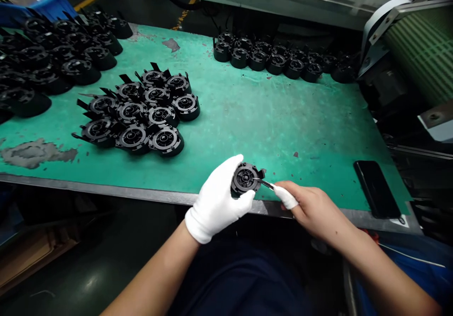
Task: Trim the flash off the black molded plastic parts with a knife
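My left hand (222, 198), in a white glove, is closed around a round black plastic housing (245, 178) at the front edge of the green table. The housing's ribbed, ringed face is turned up toward me, and a small tab sticks out at its right. In my right hand (307, 202), bare but for a white cover on the thumb, is a thin dark pointed tool (266, 183). The tool's tip is at the right part of the housing's face; whether it touches is too small to tell. Its handle is mostly hidden in my fingers.
Similar black housings (165, 139) stand grouped left of my hands, with more (81, 70) at the far left and a row (258, 58) along the back. A black phone (377, 188) lies at the right. Beyond it rises a green-belted conveyor (421, 51). A blue bin (53, 9) is back left.
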`<state>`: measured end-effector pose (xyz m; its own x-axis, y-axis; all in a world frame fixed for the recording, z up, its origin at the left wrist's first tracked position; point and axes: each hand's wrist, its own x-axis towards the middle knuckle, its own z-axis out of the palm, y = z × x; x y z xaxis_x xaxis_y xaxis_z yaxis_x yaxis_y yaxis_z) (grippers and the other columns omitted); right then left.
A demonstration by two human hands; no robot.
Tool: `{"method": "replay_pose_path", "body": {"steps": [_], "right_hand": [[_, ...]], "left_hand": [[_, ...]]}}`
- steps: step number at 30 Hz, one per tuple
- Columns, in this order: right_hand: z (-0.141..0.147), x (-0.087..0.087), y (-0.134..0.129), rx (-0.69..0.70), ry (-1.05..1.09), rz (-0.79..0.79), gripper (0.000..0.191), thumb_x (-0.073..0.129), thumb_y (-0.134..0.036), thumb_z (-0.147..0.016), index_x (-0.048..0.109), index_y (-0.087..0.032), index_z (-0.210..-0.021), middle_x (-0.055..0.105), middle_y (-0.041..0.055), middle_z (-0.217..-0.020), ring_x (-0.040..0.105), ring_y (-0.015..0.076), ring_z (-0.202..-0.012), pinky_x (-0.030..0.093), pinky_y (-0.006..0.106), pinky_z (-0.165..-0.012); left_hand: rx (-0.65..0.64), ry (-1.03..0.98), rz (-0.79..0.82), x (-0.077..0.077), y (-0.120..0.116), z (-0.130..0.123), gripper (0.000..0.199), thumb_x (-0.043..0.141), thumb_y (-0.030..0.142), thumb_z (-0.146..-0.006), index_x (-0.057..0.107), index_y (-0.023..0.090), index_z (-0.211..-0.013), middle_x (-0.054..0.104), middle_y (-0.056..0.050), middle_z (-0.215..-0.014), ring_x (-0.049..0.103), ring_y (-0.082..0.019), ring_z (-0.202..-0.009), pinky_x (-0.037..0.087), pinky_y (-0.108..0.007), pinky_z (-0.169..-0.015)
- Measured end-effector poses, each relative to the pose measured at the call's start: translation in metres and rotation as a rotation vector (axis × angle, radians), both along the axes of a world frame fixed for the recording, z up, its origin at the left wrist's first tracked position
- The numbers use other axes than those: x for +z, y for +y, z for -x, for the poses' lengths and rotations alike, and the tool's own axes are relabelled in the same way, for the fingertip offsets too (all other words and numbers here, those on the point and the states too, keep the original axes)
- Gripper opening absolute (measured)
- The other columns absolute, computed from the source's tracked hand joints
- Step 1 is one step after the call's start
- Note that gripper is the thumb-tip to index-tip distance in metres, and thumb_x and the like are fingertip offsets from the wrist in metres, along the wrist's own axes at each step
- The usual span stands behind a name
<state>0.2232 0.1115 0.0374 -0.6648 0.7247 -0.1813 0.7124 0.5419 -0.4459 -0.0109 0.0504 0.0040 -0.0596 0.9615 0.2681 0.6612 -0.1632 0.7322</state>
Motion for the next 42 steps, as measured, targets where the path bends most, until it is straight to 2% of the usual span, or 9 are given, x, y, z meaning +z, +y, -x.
{"method": "replay_pose_path", "body": {"steps": [4,8,14,23,29,33,36,39,42], "right_hand": [[-0.002,0.001,-0.006,0.078,0.051,0.024,0.042,0.042,-0.018,-0.097,0.057,-0.024,-0.136,0.069,0.0078,-0.126,0.069,0.0239,-0.107,0.056,0.037,-0.087],[-0.001,0.0,-0.005,0.113,-0.031,0.087,0.051,0.044,-0.012,-0.09,0.056,-0.022,-0.139,0.07,0.0086,-0.126,0.07,0.0252,-0.105,0.058,0.039,-0.087],[0.005,0.01,0.005,0.203,-0.093,0.137,0.062,0.044,-0.005,-0.082,0.056,-0.021,-0.14,0.07,0.008,-0.127,0.068,0.0256,-0.11,0.057,0.04,-0.092],[0.004,0.008,0.014,0.249,-0.037,0.135,0.06,0.045,-0.005,-0.081,0.06,-0.024,-0.135,0.07,0.0055,-0.127,0.069,0.0234,-0.108,0.057,0.036,-0.088],[0.004,0.006,0.014,0.219,-0.108,0.065,0.062,0.046,-0.005,-0.08,0.057,-0.023,-0.138,0.072,0.0055,-0.121,0.071,0.0236,-0.097,0.056,0.035,-0.077],[0.012,0.016,0.029,0.323,-0.131,0.129,0.066,0.046,-0.002,-0.075,0.059,-0.027,-0.135,0.074,0.0032,-0.112,0.071,0.0226,-0.094,0.054,0.031,-0.075],[0.016,0.028,0.046,0.393,-0.077,0.198,0.054,0.047,-0.004,-0.079,0.067,-0.03,-0.122,0.075,0.0016,-0.107,0.071,0.0219,-0.091,0.052,0.029,-0.075],[0.013,0.029,0.042,0.221,0.086,0.355,0.034,0.046,-0.016,-0.089,0.07,-0.03,-0.109,0.075,0.0001,-0.101,0.069,0.0203,-0.087,0.05,0.028,-0.074],[0.011,0.013,0.004,-0.175,0.335,0.689,0.029,0.042,-0.028,-0.095,0.066,-0.025,-0.111,0.067,0.0011,-0.083,0.06,0.0158,-0.066,0.045,0.025,-0.057]], "left_hand": [[-0.099,0.021,0.055,-0.004,0.001,0.005,0.094,0.076,0.044,-0.079,0.024,0.017,-0.153,0.036,-0.017,-0.157,0.037,-0.032,-0.146,0.036,-0.051,-0.12],[-0.096,0.029,0.049,-0.012,0.004,0.0,0.087,0.072,0.043,-0.084,0.025,0.019,-0.153,0.039,-0.015,-0.156,0.039,-0.03,-0.145,0.036,-0.05,-0.12],[-0.102,0.038,0.096,-0.009,0.007,0.001,0.087,0.074,0.043,-0.082,0.028,0.019,-0.151,0.041,-0.013,-0.155,0.041,-0.027,-0.144,0.036,-0.045,-0.121],[-0.147,0.017,0.111,-0.005,0.01,0.004,0.081,0.071,0.048,-0.084,0.031,0.021,-0.15,0.043,-0.012,-0.154,0.043,-0.027,-0.143,0.038,-0.045,-0.12],[-0.164,0.004,0.137,-0.003,0.011,0.006,0.081,0.072,0.048,-0.083,0.033,0.02,-0.148,0.044,-0.012,-0.153,0.043,-0.027,-0.142,0.037,-0.043,-0.121],[-0.182,0.003,0.166,0.002,0.016,0.009,0.082,0.073,0.052,-0.082,0.034,0.022,-0.147,0.046,-0.012,-0.151,0.046,-0.027,-0.14,0.039,-0.043,-0.119],[-0.216,0.007,0.196,0.006,0.019,0.011,0.083,0.077,0.051,-0.078,0.036,0.023,-0.145,0.05,-0.011,-0.147,0.05,-0.028,-0.136,0.043,-0.044,-0.116],[-0.116,0.005,0.153,0.004,0.014,0.007,0.077,0.082,0.049,-0.073,0.044,0.022,-0.134,0.057,-0.012,-0.135,0.057,-0.031,-0.127,0.047,-0.048,-0.11],[0.127,0.046,0.042,-0.006,0.0,-0.005,0.086,0.084,0.052,-0.068,0.042,0.018,-0.134,0.055,-0.017,-0.134,0.053,-0.036,-0.129,0.044,-0.054,-0.111]]}}
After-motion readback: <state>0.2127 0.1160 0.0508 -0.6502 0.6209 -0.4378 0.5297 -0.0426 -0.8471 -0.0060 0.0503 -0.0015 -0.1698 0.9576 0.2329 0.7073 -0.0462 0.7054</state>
